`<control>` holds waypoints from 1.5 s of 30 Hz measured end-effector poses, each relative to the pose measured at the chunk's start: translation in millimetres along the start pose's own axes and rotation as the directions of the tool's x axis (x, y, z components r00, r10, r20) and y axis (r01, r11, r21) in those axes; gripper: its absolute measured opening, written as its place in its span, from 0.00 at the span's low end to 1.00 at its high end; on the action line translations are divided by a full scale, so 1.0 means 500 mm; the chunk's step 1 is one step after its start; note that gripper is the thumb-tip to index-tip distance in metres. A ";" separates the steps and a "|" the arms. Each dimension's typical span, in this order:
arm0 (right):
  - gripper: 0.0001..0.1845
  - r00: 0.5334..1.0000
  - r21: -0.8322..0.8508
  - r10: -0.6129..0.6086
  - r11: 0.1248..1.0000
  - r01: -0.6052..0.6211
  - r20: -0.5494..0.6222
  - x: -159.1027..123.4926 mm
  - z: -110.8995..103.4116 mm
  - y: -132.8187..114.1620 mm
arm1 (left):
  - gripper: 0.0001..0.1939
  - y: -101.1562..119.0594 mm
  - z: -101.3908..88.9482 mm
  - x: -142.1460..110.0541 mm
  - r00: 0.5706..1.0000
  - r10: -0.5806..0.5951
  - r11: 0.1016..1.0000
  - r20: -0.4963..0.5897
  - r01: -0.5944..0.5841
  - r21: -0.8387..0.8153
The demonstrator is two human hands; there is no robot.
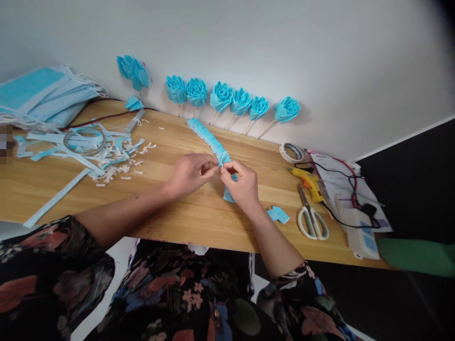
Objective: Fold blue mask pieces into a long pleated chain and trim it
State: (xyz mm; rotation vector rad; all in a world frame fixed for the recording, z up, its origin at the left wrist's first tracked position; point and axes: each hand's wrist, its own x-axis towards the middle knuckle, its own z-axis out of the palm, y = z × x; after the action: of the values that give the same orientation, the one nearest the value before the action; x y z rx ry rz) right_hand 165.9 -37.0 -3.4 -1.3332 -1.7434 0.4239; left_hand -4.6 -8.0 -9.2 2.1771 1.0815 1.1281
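A long blue pleated strip [208, 135] runs from the middle of the wooden table down to my fingers, its far end lying on the wood. My left hand [192, 174] pinches the strip's edge from the left side. Close against it, my right hand [242, 182] grips the same strip between thumb and fingers. A plain part of the blue material shows below the right hand. Small blue pieces [279, 214] lie to the right of my right wrist.
Several blue flowers on sticks [222, 97] lean against the wall. Blue face masks [46, 94] are stacked at left, beside scraps and a tape roll [85, 139]. At right are another tape roll [291, 152], a yellow glue gun [308, 182], scissors [312, 222] and a white power strip [360, 232].
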 end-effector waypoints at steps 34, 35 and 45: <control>0.09 0.989 0.253 0.143 0.957 -0.144 0.026 0.010 -0.005 0.014 | 0.10 -0.013 -0.006 0.015 0.989 -0.134 0.985 -0.069 0.125 -0.120; 0.09 0.985 0.288 0.170 0.942 -0.173 0.034 0.012 -0.006 0.018 | 0.10 -0.017 -0.010 0.020 0.985 -0.153 0.982 -0.084 0.142 -0.126; 0.09 0.963 0.493 0.257 0.830 -0.262 0.079 0.019 -0.006 0.030 | 0.12 -0.063 -0.204 0.034 0.932 -0.250 0.899 -0.263 0.324 0.294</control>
State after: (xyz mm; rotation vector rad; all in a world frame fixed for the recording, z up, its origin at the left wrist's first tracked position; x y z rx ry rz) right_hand 176.8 -23.4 -8.3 -1.1791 -1.3271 0.9694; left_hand -96.7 28.2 34.1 2.0655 1.7435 1.1306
